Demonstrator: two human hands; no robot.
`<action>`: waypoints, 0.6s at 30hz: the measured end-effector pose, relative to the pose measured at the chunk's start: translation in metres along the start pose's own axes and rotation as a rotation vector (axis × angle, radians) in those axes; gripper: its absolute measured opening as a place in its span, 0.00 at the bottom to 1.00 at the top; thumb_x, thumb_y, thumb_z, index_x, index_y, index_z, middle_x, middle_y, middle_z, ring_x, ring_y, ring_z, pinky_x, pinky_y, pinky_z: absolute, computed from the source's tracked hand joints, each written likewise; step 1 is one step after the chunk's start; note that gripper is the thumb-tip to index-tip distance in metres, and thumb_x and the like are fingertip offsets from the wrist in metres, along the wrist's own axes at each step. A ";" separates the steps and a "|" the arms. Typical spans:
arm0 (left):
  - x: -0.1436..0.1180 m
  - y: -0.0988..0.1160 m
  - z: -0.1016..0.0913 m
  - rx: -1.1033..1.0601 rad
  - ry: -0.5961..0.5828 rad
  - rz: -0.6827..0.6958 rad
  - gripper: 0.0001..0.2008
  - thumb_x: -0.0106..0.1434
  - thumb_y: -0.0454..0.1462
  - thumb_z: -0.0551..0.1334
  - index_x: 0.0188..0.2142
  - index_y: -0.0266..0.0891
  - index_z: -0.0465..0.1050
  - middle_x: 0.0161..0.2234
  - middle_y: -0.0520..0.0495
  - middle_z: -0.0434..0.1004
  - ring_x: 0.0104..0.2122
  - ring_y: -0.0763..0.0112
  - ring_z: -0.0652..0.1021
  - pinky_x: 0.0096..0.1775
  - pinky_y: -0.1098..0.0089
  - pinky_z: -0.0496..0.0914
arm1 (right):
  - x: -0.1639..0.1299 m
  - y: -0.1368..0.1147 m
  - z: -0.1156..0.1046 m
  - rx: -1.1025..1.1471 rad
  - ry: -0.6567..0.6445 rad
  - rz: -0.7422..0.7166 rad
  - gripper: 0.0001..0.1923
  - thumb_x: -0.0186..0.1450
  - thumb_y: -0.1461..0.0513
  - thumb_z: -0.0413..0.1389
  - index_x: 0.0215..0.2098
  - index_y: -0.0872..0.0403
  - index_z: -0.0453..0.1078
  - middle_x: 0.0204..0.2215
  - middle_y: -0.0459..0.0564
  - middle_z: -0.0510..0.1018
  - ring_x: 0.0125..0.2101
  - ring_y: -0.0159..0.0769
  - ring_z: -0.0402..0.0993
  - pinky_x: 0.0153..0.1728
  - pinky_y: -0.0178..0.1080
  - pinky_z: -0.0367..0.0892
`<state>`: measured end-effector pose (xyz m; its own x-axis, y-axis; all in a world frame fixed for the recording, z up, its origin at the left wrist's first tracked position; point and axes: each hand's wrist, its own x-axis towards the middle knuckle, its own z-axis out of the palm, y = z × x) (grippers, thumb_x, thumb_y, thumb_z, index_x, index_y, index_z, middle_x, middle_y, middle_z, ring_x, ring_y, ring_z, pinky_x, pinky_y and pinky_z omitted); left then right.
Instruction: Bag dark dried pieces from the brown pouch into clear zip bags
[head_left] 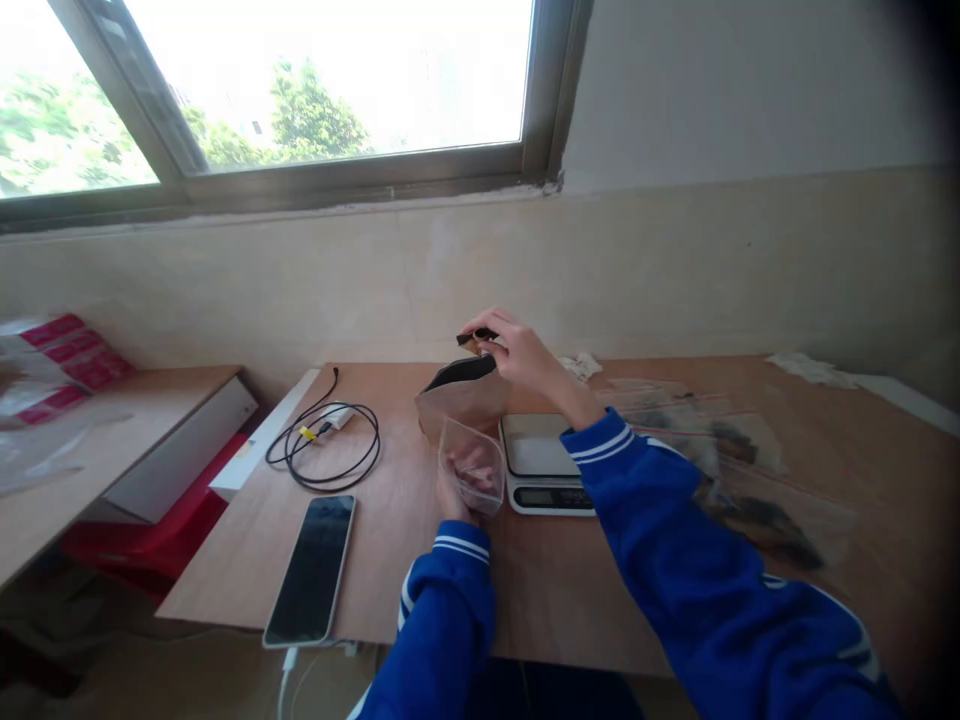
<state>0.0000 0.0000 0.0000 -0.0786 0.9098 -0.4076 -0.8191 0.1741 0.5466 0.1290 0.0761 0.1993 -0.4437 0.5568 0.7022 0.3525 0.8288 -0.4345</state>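
My left hand (451,492) is wrapped round a clear, square plastic container (480,468), tilted with its open side toward me; nothing plainly shows inside it. Just behind it stands a brown paper bag (454,408), its dark mouth gaping. Above that mouth, my right hand (517,348) pinches a small dark brown, curled piece (471,340), whose exact kind I cannot make out. A flat kitchen scale (540,450) with a pale platform and a dark display lies right of the container, partly behind my right forearm.
Several clear zip bags (750,450) with dark brown pieces lie on the right of the table. A phone (311,570) on a white cable and a coiled black cable (322,480) lie left. Pink-and-white packs (75,350) sit on another table, above a red stool (150,540).
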 end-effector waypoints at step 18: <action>-0.002 -0.003 -0.004 0.086 -0.091 0.108 0.21 0.61 0.47 0.57 0.48 0.37 0.68 0.39 0.42 0.79 0.21 0.73 0.76 0.18 0.74 0.71 | -0.020 -0.010 -0.001 0.462 -0.040 0.171 0.11 0.62 0.63 0.55 0.43 0.53 0.70 0.42 0.51 0.75 0.44 0.38 0.71 0.44 0.40 0.67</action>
<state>0.0001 -0.0037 -0.0041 -0.1084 0.9548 -0.2768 -0.7566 0.1014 0.6459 0.1352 0.0565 0.1909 -0.4455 0.6814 0.5807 0.0246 0.6577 -0.7529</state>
